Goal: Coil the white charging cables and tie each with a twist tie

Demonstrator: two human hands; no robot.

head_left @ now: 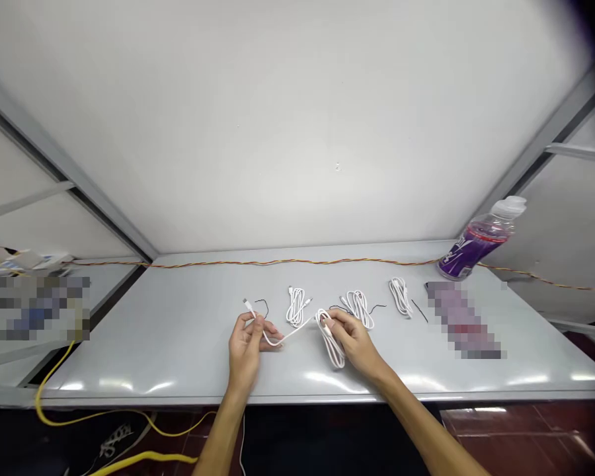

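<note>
Grey table [193, 297], cable [333, 347] above it: your left hand [245, 344], fingers pinched, had it near one plug [248, 305]; your right hand [354, 340], fingers closed, gripped its coil. Three bundles [359, 309] lay coiled; this one's end wasn't yet; black ties [420, 311] lay nearby.

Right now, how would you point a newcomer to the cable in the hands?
Start at the grey table and look over its near half. There the right hand holds a coiled white cable, and the left hand holds one end. Three coils lie farther back on the table; only this one is in the hands, with a length stretched between them.
</note>
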